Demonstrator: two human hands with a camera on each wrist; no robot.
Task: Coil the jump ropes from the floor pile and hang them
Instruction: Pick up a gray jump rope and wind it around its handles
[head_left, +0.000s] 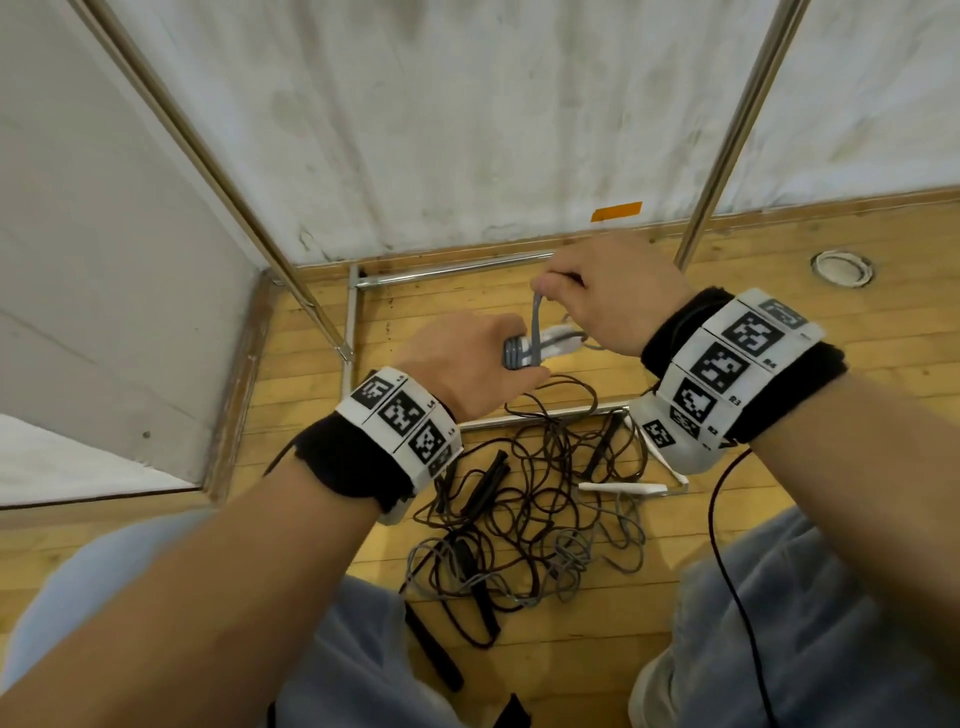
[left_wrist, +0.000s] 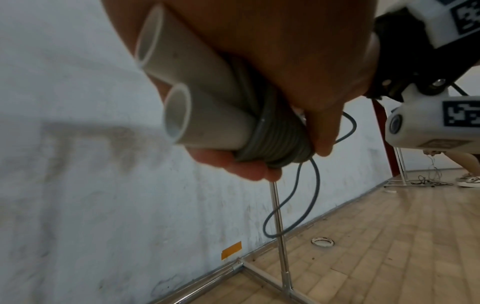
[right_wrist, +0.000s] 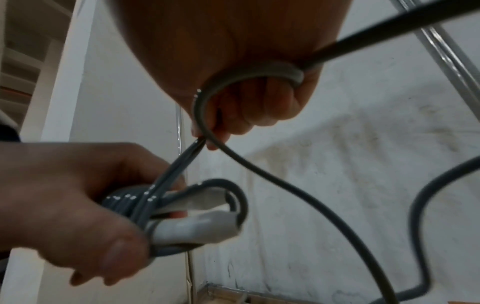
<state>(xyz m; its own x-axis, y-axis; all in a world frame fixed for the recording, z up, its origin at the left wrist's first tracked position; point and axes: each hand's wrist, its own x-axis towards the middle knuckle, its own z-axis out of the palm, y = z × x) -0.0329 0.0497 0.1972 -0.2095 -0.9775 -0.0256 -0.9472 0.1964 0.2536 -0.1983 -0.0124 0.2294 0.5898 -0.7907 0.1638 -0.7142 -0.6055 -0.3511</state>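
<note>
The metal rack (head_left: 727, 135) stands against the wall, its base bars on the wooden floor (head_left: 779, 291), and everything here is placed from it. In front of the base lies the pile of ropes (head_left: 524, 499), dark and grey cords tangled with a white handle and black ones. Above the base, between its uprights, the left hand (head_left: 467, 364) is wrapped round the two white handles (left_wrist: 197, 102) of a grey jump rope (right_wrist: 272, 181), held side by side with a band of grey turns already wound round them. The right hand (head_left: 613, 291), just above and nearer the rack's right upright, pinches the free cord between thumb and fingers and draws it taut from the bundle.

What could go wrong: if the right hand slackens, the wound turns may loosen and slide off the smooth handles; the trailing cord may also snag in the pile and drag other ropes along.

The head view alone shows the pile and rack base. The left wrist view shows the open handle ends and a slack loop hanging below. The right wrist view shows the cord looped round the right fingers (right_wrist: 259, 111).
</note>
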